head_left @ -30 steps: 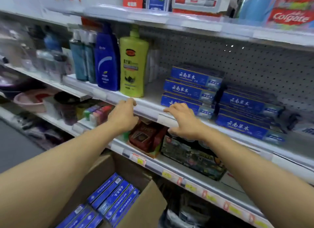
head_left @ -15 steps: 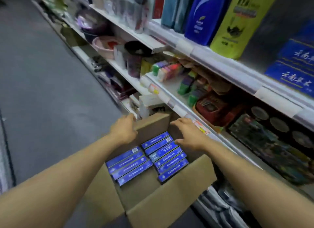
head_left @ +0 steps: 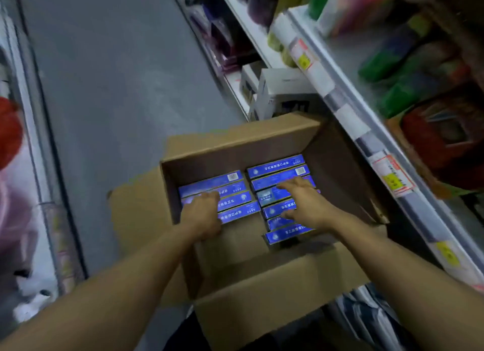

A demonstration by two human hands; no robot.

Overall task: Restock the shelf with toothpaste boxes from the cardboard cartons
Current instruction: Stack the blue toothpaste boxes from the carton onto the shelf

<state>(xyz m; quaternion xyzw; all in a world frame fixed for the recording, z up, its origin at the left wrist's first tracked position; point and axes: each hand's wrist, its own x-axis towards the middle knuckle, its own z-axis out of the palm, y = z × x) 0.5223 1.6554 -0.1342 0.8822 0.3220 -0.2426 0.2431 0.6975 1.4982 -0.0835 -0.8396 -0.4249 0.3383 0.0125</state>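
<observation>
Head view: the cardboard carton [head_left: 243, 151] holds two rows of blue toothpaste boxes [head_left: 277, 171]. The left hand [head_left: 203, 214] curls onto the left row; the right hand [head_left: 305, 204] lies spread, flat. Boxes look light and stiff; best pinched by their long sides. Beyond, the shelf [head_left: 340, 107].

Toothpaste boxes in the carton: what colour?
Blue with pale print, seen in the head view: the flat toothpaste boxes in the brown cardboard carton.

We see a grey floor [head_left: 110, 70] running up the aisle. Beside its far right edge stand white boxes [head_left: 281, 89]. Further right of the floor, green packets [head_left: 400, 78] lie blurred beside a red packet [head_left: 445, 136]. At the floor's left edge, a red thing [head_left: 9, 133] shows, too blurred to name.
</observation>
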